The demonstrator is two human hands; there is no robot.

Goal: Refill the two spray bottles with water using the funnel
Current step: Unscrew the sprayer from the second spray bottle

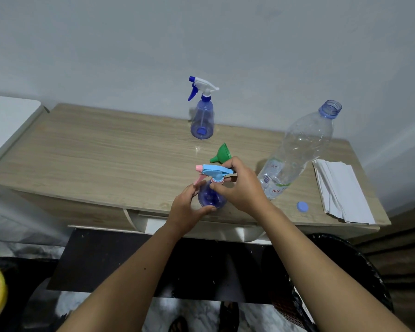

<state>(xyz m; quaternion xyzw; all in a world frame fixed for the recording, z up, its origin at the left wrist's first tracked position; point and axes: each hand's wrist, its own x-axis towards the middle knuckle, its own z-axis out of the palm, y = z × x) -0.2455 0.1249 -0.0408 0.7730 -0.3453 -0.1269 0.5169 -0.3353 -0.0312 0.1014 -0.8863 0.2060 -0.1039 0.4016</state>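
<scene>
My left hand (186, 209) grasps the light, slippery spray bottle (210, 196) belly; my right hand (240, 185) pinches its collar above.

Left half of tabletop (86, 149) left open | right side blocked by water bottle (300, 149), cap (302, 207), paper stack (340, 190) | funnel (222, 153) set mid-table.
</scene>
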